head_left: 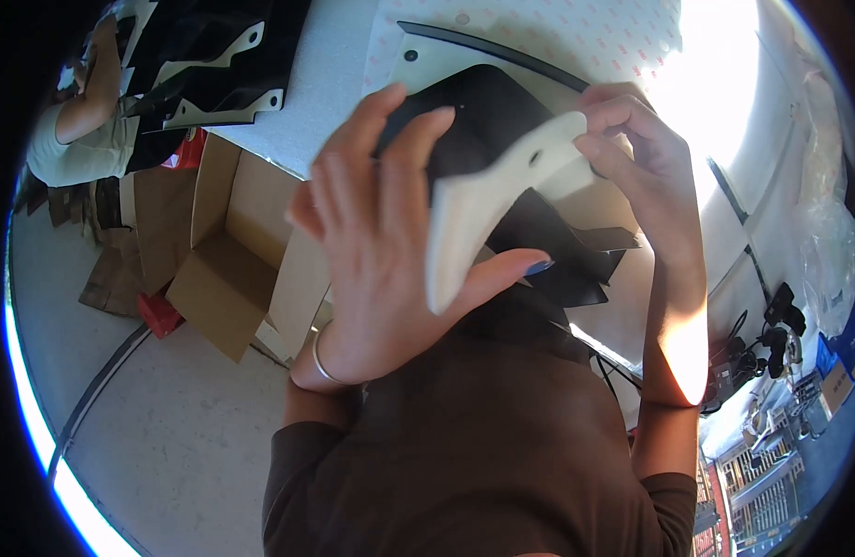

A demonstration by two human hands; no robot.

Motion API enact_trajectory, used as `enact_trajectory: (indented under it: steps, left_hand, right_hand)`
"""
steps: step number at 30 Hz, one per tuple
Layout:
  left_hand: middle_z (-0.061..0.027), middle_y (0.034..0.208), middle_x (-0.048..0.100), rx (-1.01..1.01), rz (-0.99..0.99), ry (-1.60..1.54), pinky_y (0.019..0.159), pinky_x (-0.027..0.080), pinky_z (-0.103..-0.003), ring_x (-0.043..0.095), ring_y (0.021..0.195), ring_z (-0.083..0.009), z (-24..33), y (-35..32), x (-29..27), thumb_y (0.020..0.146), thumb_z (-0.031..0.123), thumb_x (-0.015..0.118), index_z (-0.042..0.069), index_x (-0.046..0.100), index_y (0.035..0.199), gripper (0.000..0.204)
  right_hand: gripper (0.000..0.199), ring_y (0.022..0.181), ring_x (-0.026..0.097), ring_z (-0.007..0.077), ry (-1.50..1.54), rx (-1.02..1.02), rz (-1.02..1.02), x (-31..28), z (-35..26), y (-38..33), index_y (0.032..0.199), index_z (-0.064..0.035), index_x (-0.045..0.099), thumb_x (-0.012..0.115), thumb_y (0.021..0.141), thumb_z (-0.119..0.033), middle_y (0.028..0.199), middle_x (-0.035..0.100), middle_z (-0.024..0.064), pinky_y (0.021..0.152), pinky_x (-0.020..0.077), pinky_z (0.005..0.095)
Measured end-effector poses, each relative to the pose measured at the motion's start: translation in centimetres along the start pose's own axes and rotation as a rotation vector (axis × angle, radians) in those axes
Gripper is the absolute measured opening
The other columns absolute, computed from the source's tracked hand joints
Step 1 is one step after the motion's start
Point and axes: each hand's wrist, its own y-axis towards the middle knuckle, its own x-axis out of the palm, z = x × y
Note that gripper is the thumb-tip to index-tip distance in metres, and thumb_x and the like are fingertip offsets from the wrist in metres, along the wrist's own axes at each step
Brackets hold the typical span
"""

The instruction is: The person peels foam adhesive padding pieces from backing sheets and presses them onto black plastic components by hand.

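Note:
I hold a flat shaped part (488, 186), black on one face with a cream-white backing that has a small hole in it, up close in front of me. My left hand (381, 241) grips it from the left, fingers spread over the black face and thumb under the white edge. My right hand (641, 158) pinches the upper right end of the white layer with its fingertips. Behind the part, more black pieces (576, 260) lie on the white table (325, 84).
An open cardboard box (228, 251) stands on the floor to the left of the table. Another person (84, 121) works at the far left beside several black and white parts (218, 65). Cables and equipment (771, 353) crowd the lower right.

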Motion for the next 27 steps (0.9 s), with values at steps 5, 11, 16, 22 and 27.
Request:
enact_trajectory:
  steps: [5, 11, 16, 22, 27]
  left_hand:
    - [-0.0089, 0.115, 0.052, -0.106, 0.055, -0.197, 0.093, 0.029, -0.036, 0.049, 0.102, -0.0215, -4.3, -1.7, -1.6, 0.075, 0.027, 0.074, 0.008, 0.059, 0.089, 0.028]
    - [0.0018, 0.099, 0.055, -0.092, 0.117, -0.304, 0.088, 0.024, -0.034, 0.050, 0.096, -0.0148, -9.6, 1.0, 2.0, 0.077, 0.018, 0.071, 0.013, 0.064, 0.084, 0.011]
    - [0.0012, 0.099, 0.056, -0.082, 0.040, -0.237, 0.088, 0.024, -0.034, 0.050, 0.097, -0.0152, -11.0, 1.0, 3.1, 0.079, 0.017, 0.070, 0.014, 0.066, 0.086, 0.008]
    - [0.0015, 0.097, 0.057, -0.077, 0.065, -0.275, 0.083, 0.025, -0.034, 0.052, 0.089, -0.0144, -10.9, 1.0, 3.5, 0.080, 0.016, 0.070, 0.014, 0.065, 0.089, 0.010]
    - [-0.0012, 0.097, 0.060, -0.107, 0.107, -0.070, 0.083, 0.029, -0.030, 0.055, 0.089, -0.0140, -9.7, 1.3, 3.0, 0.084, 0.021, 0.069, 0.012, 0.066, 0.086, 0.009]
  right_hand:
    - [0.011, 0.087, 0.055, 0.0149, -0.171, -0.049, 0.121, 1.9, -1.2, -0.1, 0.084, -0.0053, 0.064, 0.073, 0.078, -0.008, 0.103, 0.058, 0.0040, 0.079, 0.0432, 0.0282]
    - [0.012, 0.090, 0.055, 0.0170, -0.378, -0.099, 0.239, 3.6, -1.9, 0.2, 0.084, -0.0044, 0.064, 0.073, 0.077, -0.008, 0.098, 0.058, 0.0044, 0.082, 0.0442, 0.0289]
    - [0.013, 0.091, 0.056, 0.0184, -0.499, -0.110, 0.296, 4.4, -1.5, 0.6, 0.085, -0.0032, 0.064, 0.073, 0.078, -0.008, 0.097, 0.058, 0.0057, 0.084, 0.0448, 0.0310]
    - [0.010, 0.085, 0.055, 0.0157, -0.423, -0.048, 0.278, 4.4, -1.2, 0.7, 0.084, -0.0027, 0.063, 0.072, 0.079, -0.005, 0.094, 0.058, 0.0061, 0.077, 0.0437, 0.0275]
    - [0.011, 0.081, 0.052, 0.0136, -0.264, -0.021, 0.293, 4.4, -0.7, 0.6, 0.084, -0.0015, 0.063, 0.072, 0.078, -0.003, 0.093, 0.058, 0.0056, 0.073, 0.0419, 0.0251]
